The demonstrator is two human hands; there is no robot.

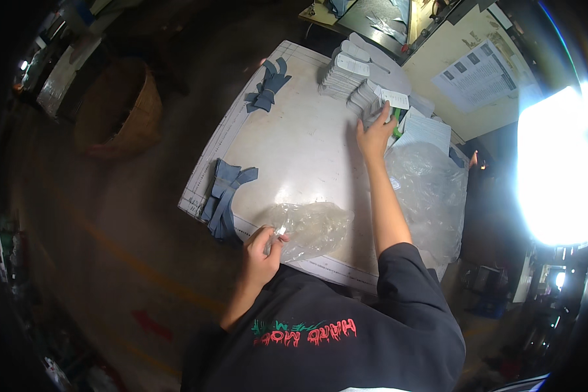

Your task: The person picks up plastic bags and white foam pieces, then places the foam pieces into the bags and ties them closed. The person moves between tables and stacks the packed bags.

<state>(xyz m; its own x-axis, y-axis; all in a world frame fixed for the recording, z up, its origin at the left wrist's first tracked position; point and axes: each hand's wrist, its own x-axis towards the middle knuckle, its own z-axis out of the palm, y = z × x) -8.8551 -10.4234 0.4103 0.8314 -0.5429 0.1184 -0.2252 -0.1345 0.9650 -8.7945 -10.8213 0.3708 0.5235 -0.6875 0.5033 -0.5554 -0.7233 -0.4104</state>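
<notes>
My left hand is closed on the edge of a crumpled clear plastic bag at the near edge of the white table. My right hand reaches across the table, fingers on a stack of flat grey-white cut pieces with a white paper tag on top. A second, similar stack lies just beyond it to the left.
Blue-grey fabric pieces lie at the table's left edge and far left corner. A large clear plastic bag fills the right side. A woven basket stands on the floor to the left. Printed sheets lie on a wall at right.
</notes>
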